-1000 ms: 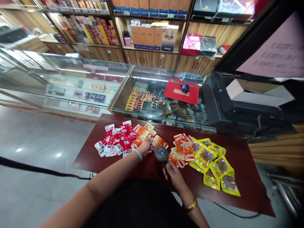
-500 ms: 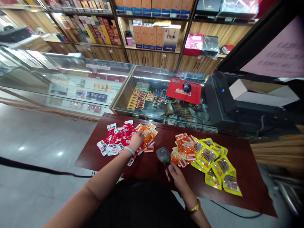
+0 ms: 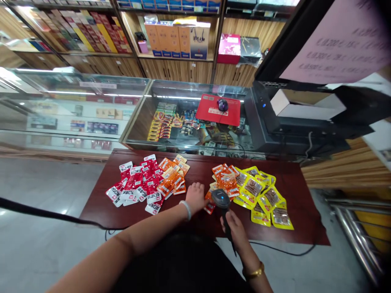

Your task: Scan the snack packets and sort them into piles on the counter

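The flat yellow packets (image 3: 265, 198), square red-and-white packets (image 3: 136, 181) and flat orange packets (image 3: 170, 179) look like shiny plastic. The dark handheld scanner (image 3: 221, 199) looks like smooth plastic. The red-brown tabletop (image 3: 199, 166) is smooth and shiny.

Left packets (image 3: 149, 183), right packets (image 3: 253, 188) on the table (image 3: 195, 171) — behind, on the far counter (image 3: 139, 130), a mouse (image 3: 222, 105) on a mat (image 3: 205, 109).

Fairly bright o/all. White light strips (image 3: 176, 97) glow in glass case (image 3: 139, 126); glare spots on floor (image 3: 45, 260), sheen on yellow pkts (image 3: 264, 195). Pink sheet (image 3: 339, 49) txt blurry. Wide-angle stretch: L shelves (image 3: 122, 24) lean. R corners v. dark.
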Motion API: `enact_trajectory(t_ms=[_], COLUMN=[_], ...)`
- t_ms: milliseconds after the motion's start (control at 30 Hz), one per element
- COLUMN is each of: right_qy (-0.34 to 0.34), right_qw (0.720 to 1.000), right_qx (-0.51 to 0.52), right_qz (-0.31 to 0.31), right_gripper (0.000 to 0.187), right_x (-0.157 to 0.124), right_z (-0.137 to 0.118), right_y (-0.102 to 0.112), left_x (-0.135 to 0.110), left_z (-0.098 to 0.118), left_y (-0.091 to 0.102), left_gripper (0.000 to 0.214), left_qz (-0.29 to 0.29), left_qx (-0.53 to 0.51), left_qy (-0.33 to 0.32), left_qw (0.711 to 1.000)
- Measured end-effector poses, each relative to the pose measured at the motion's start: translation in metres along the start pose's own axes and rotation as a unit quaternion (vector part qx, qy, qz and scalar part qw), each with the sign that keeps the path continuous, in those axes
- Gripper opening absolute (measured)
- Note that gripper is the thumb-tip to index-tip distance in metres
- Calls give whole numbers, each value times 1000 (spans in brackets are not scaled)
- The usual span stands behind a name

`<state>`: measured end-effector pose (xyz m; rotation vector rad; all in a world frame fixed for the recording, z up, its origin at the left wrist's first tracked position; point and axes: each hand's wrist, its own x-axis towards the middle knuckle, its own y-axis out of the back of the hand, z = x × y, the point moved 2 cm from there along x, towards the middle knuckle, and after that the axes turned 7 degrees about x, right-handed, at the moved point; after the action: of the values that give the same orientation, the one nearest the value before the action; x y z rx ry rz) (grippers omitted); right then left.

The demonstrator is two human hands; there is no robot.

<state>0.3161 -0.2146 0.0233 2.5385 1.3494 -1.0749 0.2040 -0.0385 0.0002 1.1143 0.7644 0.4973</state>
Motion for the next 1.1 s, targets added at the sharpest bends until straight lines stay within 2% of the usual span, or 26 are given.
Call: enact_trajectory(t_ms=[67, 167, 267, 367, 467, 533, 667, 800, 1000, 1100], right_qy=[11, 13, 8, -6, -18, -22, -35, -27, -14, -20], right_qw=[1000, 1000, 1000, 1000, 998, 996, 992, 990, 991, 990], right_qx=[-1, 2, 1, -1, -7, -11, -7, -17, -29, -52], right_qz=[11, 18, 15, -10, -53, -80, -123, -134, -133, -132], right_gripper=[51, 51, 53, 54, 55, 55, 60, 63, 64, 66], right_x=[-1, -1, -3, -4, -4, -3, 4, 7, -2, -8], right_z=[-3, -5, -8, -15, -22, -23, -17, -9, 1, 9], right_y=[9, 19, 22, 20, 11, 2, -19, -37, -58, -68], left_x=[-5, -8, -8, -13, -20, -27, -38, -45, -61, -79], left_z=[17, 24, 18, 6, -8, -16, -29, -43, -76, -100], left_y=[-13, -24, -29, -32, -31, -31, -30, -25, -24, -23], left_gripper=[72, 65, 48, 44, 44, 44, 40, 38, 41, 30], left_qz=[-7, -24, -69, -103, -73, -50, -17, 6, 9, 10], left_qx=[6, -16, -93, -236, -349, -382, -386, -368, -416, -349], left_qy=[-12, -29, 17, 96, 144, 155, 158, 152, 184, 189], left_qw=[1000, 999, 993, 962, 923, 910, 908, 917, 891, 918])
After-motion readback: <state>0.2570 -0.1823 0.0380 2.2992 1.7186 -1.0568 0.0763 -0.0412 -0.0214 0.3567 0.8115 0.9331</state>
